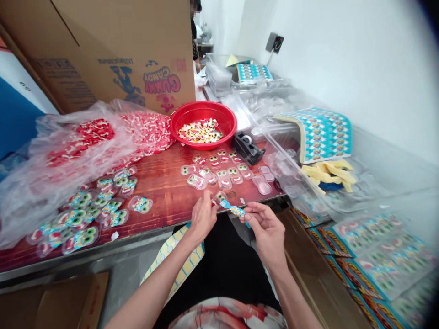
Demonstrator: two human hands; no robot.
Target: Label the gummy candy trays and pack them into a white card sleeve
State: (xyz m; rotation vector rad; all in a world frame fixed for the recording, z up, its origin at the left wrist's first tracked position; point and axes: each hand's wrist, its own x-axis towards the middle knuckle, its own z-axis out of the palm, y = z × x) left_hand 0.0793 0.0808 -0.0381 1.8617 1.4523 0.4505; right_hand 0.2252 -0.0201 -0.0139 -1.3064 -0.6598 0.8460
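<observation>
My left hand [203,214] is closed on the edge of a small clear candy pack [220,197] with green gummy eyes in it, near the table's front edge. Between the thumb and fingers of my right hand [265,226] is a blue printed sticker strip [235,209]. The strip's free end reaches across to the pack; whether it is stuck there I cannot tell. Just beyond my hands lie several unlabelled packs [224,179] with gummy eyes and red lips. To the left, a pile of packs [80,214] carries blue stickers.
A red basin [206,145] of loose gummies stands behind, beside a plastic bag of red gummies [144,130] and a large cardboard box [99,50]. A black tape dispenser [248,148] and a clear bin [291,171] with a sticker sheet [327,132] are at right. Yellow-blue backing paper [181,258] hangs below the edge.
</observation>
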